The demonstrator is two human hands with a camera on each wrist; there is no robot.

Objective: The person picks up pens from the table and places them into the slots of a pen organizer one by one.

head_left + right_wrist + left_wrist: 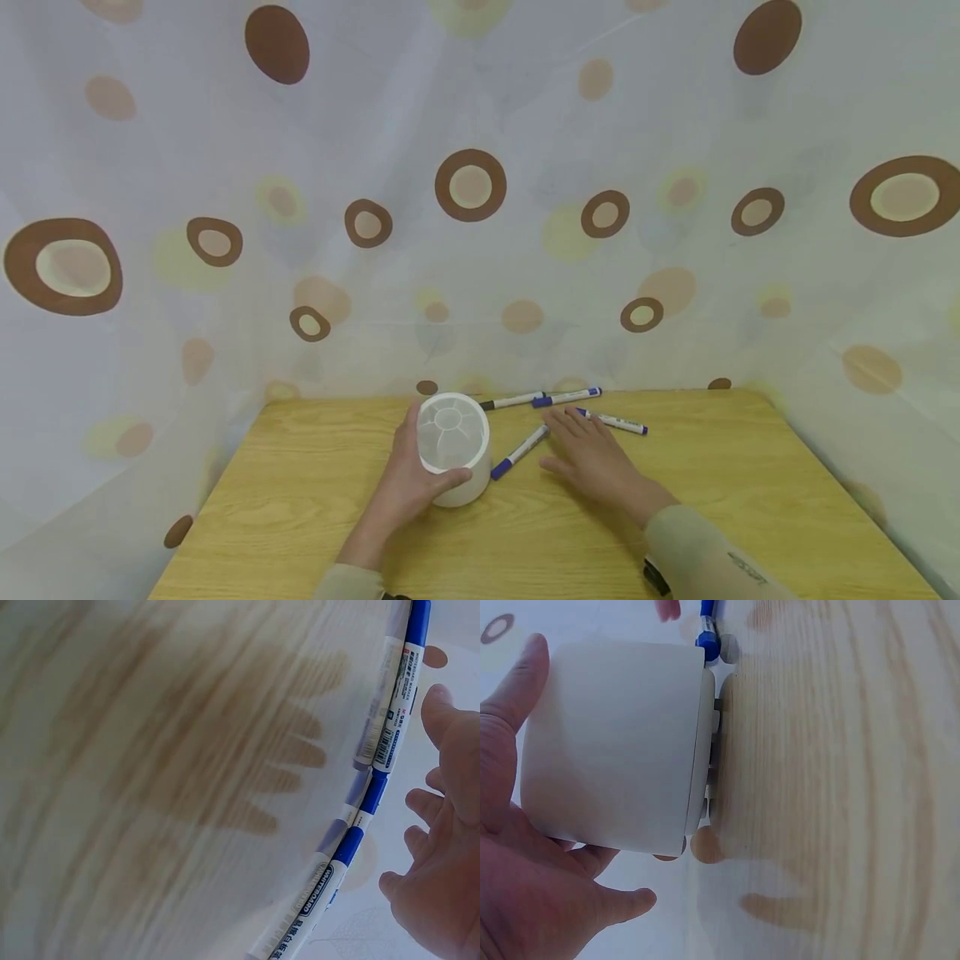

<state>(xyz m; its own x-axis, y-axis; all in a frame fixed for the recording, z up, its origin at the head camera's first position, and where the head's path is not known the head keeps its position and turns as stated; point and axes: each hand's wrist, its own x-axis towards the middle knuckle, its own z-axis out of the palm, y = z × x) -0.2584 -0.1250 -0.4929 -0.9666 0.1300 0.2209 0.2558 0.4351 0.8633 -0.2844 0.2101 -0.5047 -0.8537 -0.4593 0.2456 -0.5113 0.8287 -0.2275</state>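
Note:
My left hand [408, 479] grips a round white pen holder [459, 487] from its left side, thumb across the near side and fingers round the far side. Thin walls divide its top into compartments. In the left wrist view, the smooth wall of the holder [615, 750] fills the palm; I cannot tell if its base touches the table. My right hand [596, 458] hovers with fingers spread, holding nothing. Close to its fingertips lie a blue-capped whiteboard marker [521, 452] on the left and another marker [618, 422] on the right, partly hidden by the fingers.
Farther back on the wooden table [720, 500] lie a black-capped marker [513, 401] and a blue-capped marker [567, 397], their ends close together. A spotted curtain [525, 267] hangs behind the table and along both sides.

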